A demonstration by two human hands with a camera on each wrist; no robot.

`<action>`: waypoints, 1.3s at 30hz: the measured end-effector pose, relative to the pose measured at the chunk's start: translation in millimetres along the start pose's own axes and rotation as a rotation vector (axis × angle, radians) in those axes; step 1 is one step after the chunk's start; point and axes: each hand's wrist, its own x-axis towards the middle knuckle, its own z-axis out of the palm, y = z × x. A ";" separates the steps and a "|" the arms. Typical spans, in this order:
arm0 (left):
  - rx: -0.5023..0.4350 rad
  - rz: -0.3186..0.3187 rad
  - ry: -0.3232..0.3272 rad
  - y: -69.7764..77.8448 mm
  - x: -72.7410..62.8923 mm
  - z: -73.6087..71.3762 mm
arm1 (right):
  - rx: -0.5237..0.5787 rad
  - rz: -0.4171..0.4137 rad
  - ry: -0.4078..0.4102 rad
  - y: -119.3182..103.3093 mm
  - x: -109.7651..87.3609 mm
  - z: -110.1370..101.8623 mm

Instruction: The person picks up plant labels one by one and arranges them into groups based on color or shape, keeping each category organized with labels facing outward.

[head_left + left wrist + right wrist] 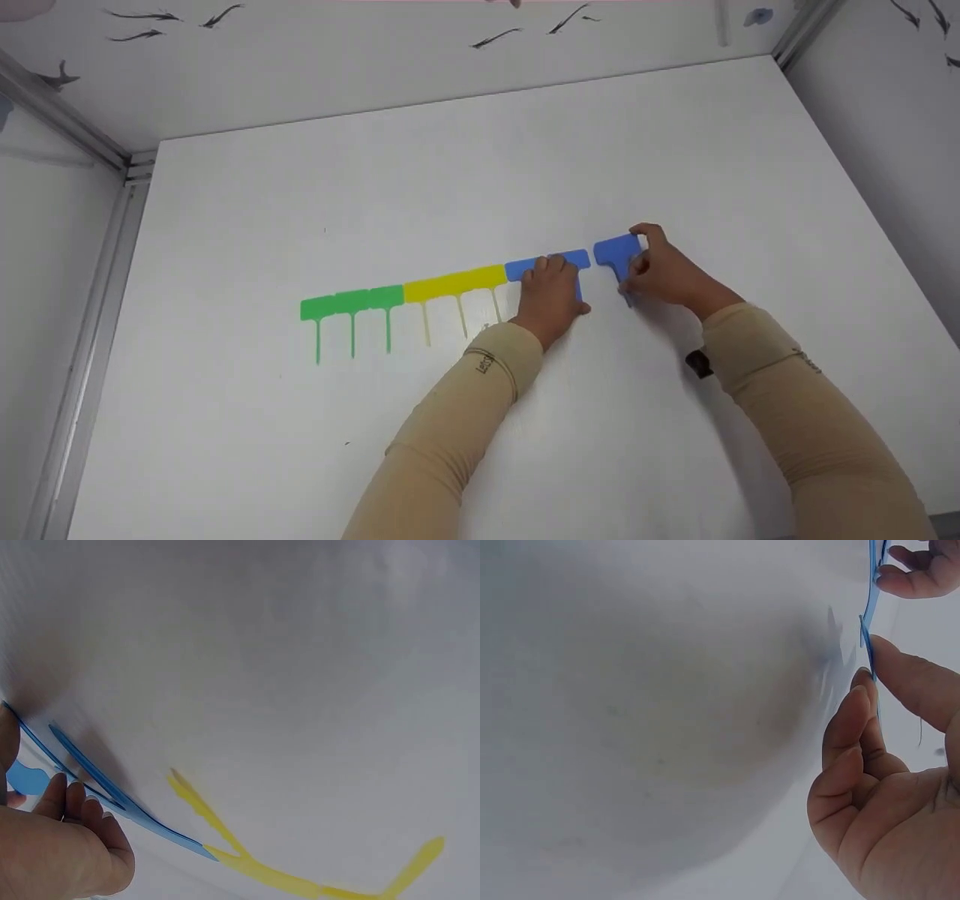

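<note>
A row of T-shaped plastic plant labels lies across the white table: green plant labels (352,302) at the left, yellow plant labels (455,283) in the middle, blue plant labels (517,271) at the right. My left hand (551,300) is on the right end of the row. It holds a blue plant label (577,259) there, fingers at its crossbar and thumb by the stem's lower end. Just to the right, my right hand (664,274) pinches another blue plant label (616,249), with a small gap between it and the row. Part of the blue section is hidden under my left hand.
The white tabletop (247,435) stretches around the row. A pale panel with dark painted strokes (495,37) stands along the far edge, and metal frame posts (82,375) run down the left side. A small black object (699,364) shows beside the right sleeve.
</note>
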 end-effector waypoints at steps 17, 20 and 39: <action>0.000 -0.003 0.007 0.3 0.3 1.1 | -0.006 0.014 -0.031 -3.0 5.0 6.7; 0.003 -0.002 0.010 0.0 0.4 1.0 | -0.010 0.014 -0.030 -3.8 5.2 7.1; -0.009 0.003 0.014 0.3 0.6 0.7 | -0.032 0.038 0.029 -6.5 4.5 12.5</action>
